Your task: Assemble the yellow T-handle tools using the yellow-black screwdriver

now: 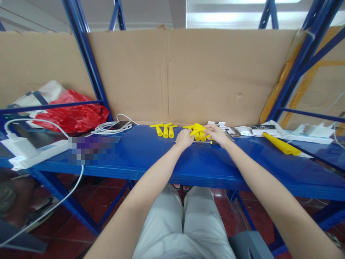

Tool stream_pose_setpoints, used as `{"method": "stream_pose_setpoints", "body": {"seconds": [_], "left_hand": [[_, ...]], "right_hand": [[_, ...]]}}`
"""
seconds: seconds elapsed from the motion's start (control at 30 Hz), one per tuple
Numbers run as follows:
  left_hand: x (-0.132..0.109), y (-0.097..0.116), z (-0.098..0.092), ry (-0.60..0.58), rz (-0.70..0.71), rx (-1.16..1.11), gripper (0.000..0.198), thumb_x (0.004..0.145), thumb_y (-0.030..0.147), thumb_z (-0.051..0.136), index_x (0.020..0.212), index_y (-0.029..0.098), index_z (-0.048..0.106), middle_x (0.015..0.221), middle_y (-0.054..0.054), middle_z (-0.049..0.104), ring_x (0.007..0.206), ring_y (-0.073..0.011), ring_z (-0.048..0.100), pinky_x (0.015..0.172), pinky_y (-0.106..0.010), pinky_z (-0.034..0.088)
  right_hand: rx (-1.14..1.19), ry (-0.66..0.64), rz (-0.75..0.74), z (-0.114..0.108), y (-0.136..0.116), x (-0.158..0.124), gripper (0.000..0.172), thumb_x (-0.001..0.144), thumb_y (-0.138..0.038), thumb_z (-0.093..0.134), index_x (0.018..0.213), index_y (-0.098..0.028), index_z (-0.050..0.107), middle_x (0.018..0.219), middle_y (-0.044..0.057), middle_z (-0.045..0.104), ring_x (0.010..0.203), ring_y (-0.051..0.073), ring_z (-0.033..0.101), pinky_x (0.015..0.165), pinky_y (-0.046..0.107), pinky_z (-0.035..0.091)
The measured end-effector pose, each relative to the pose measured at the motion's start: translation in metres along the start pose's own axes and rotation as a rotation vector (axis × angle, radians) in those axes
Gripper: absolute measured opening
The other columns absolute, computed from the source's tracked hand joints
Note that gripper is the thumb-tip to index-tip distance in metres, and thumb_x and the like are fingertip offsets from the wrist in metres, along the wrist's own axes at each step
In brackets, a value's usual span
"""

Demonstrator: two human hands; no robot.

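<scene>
My left hand (185,139) is closed around a yellow T-shaped plastic piece (193,132), its fingers partly hidden from above. My right hand (217,133) meets it from the right, fingertips bent against the yellow plastic. Several similar pieces with hollow round ends (199,136) lie bunched between and under the hands. Left of them, three more yellow T-shaped pieces (165,131) lie side by side, round ends toward me. A thin rod (201,141) lies just in front of the bunch, partly covered by my left hand.
The blue shelf top (145,154) has a cardboard sheet (188,75) behind it. At left are a white power strip (40,154), coiled white cable (110,127) and red plastic bag (72,111). A long yellow object (280,144) and another power strip (307,138) lie right.
</scene>
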State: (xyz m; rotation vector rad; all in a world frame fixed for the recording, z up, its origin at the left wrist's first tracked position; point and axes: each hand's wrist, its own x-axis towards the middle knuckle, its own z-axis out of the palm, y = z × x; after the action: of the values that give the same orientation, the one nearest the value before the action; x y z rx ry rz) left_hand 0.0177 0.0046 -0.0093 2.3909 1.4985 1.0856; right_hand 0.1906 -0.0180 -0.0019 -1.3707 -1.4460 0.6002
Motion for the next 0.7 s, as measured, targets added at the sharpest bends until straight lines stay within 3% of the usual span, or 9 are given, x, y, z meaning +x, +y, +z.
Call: {"method": "stream_pose_setpoints", "body": {"seconds": [0.27, 0.47, 0.6, 0.7], "left_hand": [[-0.001, -0.003, -0.004, 0.004, -0.034, 0.051, 0.022, 0.086, 0.026, 0.061, 0.102, 0.017, 0.073, 0.109, -0.014, 0.071, 0.108, -0.0276, 0.065, 0.092, -0.034, 0.05], [0.0, -0.004, -0.007, 0.039, -0.083, 0.005, 0.023, 0.083, 0.027, 0.066, 0.104, 0.017, 0.072, 0.111, -0.014, 0.071, 0.11, -0.0271, 0.065, 0.094, -0.035, 0.049], [0.002, -0.004, -0.007, 0.046, -0.091, -0.019, 0.023, 0.083, 0.027, 0.066, 0.104, 0.016, 0.072, 0.111, -0.015, 0.071, 0.11, -0.027, 0.064, 0.096, -0.035, 0.048], [0.003, -0.005, -0.006, 0.046, -0.081, -0.025, 0.023, 0.084, 0.027, 0.065, 0.103, 0.016, 0.072, 0.112, -0.015, 0.071, 0.111, -0.0268, 0.064, 0.096, -0.035, 0.048]], "right_hand": [[0.009, -0.16, -0.064, 0.007, 0.0, -0.005, 0.027, 0.082, -0.025, 0.065, 0.107, -0.017, 0.066, 0.106, 0.009, 0.071, 0.096, 0.018, 0.066, 0.084, 0.034, 0.054], [-0.012, -0.212, -0.143, 0.006, 0.001, -0.004, 0.027, 0.081, -0.028, 0.066, 0.106, -0.02, 0.07, 0.118, 0.008, 0.068, 0.106, 0.019, 0.063, 0.09, 0.037, 0.052], [-0.099, -0.157, -0.161, -0.004, 0.005, 0.002, 0.025, 0.085, -0.027, 0.058, 0.104, -0.02, 0.072, 0.114, 0.007, 0.07, 0.102, 0.019, 0.064, 0.09, 0.038, 0.051], [-0.225, 0.0, -0.192, -0.018, 0.013, 0.013, 0.021, 0.083, -0.022, 0.056, 0.093, -0.018, 0.074, 0.103, 0.007, 0.072, 0.098, 0.02, 0.065, 0.093, 0.038, 0.049]]}}
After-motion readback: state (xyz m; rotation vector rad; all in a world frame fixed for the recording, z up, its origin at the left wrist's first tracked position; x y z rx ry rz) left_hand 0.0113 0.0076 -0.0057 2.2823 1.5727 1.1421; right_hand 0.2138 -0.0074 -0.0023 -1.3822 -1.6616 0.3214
